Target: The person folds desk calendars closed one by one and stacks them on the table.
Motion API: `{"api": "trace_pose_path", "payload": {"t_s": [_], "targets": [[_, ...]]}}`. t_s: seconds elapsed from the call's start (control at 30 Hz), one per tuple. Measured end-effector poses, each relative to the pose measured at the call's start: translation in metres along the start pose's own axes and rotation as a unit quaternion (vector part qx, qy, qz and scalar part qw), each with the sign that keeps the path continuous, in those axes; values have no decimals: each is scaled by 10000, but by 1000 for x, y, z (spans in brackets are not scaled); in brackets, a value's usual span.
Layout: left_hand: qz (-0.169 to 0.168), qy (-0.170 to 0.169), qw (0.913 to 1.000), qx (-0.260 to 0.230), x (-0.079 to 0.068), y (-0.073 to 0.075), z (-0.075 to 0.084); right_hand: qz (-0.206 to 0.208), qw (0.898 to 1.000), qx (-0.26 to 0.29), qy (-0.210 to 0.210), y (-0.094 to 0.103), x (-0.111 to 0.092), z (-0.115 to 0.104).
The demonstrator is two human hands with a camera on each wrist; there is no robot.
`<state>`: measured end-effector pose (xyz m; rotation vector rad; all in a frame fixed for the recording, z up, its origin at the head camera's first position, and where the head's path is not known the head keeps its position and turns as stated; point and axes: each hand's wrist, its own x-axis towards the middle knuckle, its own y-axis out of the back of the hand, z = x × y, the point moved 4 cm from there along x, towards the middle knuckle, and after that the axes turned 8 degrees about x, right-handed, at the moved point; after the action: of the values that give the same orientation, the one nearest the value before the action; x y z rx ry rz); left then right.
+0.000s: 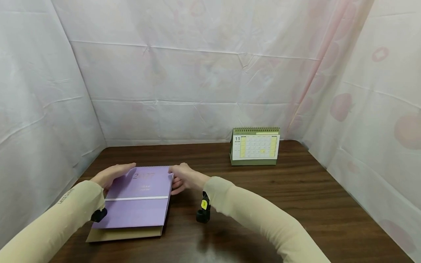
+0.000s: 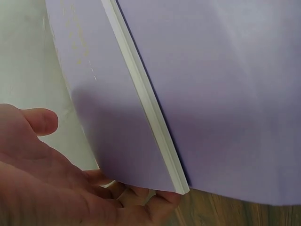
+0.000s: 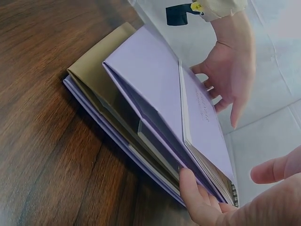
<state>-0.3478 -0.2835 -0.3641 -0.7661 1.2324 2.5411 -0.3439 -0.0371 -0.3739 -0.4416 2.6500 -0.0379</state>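
Observation:
A purple desk calendar (image 1: 138, 213), crossed by a white band (image 1: 141, 198), lies on the table at left, its tan stand board (image 1: 128, 233) showing below the cover. My left hand (image 1: 115, 173) holds its left edge; the left wrist view shows those fingers (image 2: 162, 200) curled under the edge and the thumb (image 2: 44, 121) off the cover. At the upper right edge, my right hand (image 1: 189, 177) holds the calendar with its fingers (image 3: 190, 186) under the layers. Gaps stand between the cover, pages and boards in the right wrist view. Some fingertips are hidden.
A green desk calendar (image 1: 254, 148) stands upright at the back right of the brown wooden table (image 1: 263, 193). White sheets (image 1: 184, 80) hang behind and on both sides. Dark wrist cameras (image 1: 203, 212) sit below the cuffs.

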Motion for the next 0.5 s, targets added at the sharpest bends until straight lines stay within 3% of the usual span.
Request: {"api": "trace_pose_path", "payload": {"t_s": [0.5], "targets": [[-36,146,9999,-52,-1,4,-7,114,9999,32,-2,-9,3,2]]}}
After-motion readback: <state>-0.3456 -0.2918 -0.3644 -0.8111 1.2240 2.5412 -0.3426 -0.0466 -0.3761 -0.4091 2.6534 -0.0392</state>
